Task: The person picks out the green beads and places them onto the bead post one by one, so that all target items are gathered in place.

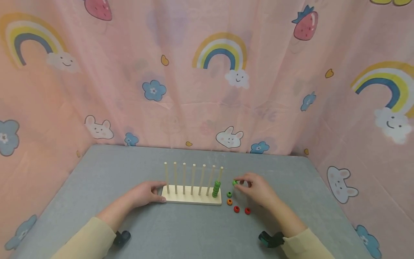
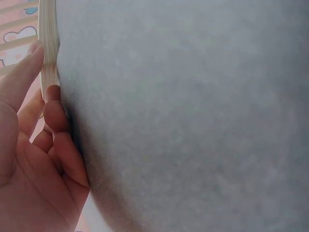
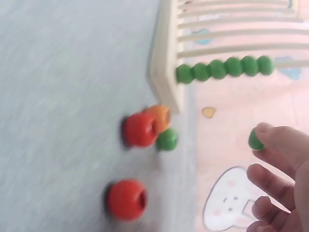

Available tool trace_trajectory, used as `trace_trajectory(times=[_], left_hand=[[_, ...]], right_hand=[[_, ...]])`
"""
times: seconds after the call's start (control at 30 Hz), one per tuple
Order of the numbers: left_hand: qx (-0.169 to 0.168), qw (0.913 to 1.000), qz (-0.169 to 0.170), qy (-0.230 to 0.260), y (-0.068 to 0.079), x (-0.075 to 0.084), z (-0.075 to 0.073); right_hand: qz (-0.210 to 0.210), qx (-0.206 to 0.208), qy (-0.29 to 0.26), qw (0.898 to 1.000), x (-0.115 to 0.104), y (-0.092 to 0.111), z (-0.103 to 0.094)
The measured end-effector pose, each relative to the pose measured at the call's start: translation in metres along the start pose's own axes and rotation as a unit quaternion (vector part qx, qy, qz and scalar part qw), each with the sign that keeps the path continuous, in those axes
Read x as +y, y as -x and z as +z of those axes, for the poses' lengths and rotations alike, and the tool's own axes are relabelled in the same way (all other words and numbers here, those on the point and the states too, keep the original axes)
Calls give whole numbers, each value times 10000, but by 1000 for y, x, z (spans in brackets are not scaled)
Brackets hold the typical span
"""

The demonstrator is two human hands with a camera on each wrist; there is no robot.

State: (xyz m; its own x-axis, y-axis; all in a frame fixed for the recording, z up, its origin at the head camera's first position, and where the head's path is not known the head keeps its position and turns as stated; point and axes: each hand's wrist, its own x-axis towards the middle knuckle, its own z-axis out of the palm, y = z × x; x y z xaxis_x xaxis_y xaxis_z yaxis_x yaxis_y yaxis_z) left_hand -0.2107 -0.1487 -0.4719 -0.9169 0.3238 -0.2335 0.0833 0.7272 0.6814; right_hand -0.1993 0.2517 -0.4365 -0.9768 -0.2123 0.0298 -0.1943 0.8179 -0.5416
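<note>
A pale wooden peg board (image 1: 191, 198) with a row of several upright pegs lies on the table. My left hand (image 1: 143, 194) grips its left end between thumb and fingers; the left wrist view shows the fingertips at the board's end (image 2: 49, 67). On the rightmost peg sits a stack of several green beads (image 1: 216, 189), the peg's top sticking out above it. To the right of the board, my right hand (image 1: 258, 189) pinches a green bead (image 3: 255, 140) between thumb and forefinger, raised above the table, its other fingers loosely bent.
Loose beads lie right of the board: one green (image 1: 229, 194), one orange bead (image 1: 230, 202), and two red, the nearer-board red bead (image 1: 237, 209) and the outer red bead (image 1: 247, 211). The grey table (image 1: 181, 233) ends at a pink patterned curtain (image 1: 181, 118) behind and on both sides.
</note>
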Motion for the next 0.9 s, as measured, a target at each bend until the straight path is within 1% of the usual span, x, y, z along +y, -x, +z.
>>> trace_trajectory(times=[0.23,0.43,0.63,0.9], left_hand=[[-25,10000,21,-53,0,-2,0],[-20,10000,32,-62,-1,-2,-1],[-15,10000,36,-16,-1,-1,0],[-27,10000,20,49,1,1,-1]], right_hand=[[-158,561,-677,9960,-22,0,-8],[-285,942,-1003,9901,-42,0,-16],[-385,1071,-1212,9861,-56,-2,-22],[-578,1045,-1470,9819,-66,-3,-24]])
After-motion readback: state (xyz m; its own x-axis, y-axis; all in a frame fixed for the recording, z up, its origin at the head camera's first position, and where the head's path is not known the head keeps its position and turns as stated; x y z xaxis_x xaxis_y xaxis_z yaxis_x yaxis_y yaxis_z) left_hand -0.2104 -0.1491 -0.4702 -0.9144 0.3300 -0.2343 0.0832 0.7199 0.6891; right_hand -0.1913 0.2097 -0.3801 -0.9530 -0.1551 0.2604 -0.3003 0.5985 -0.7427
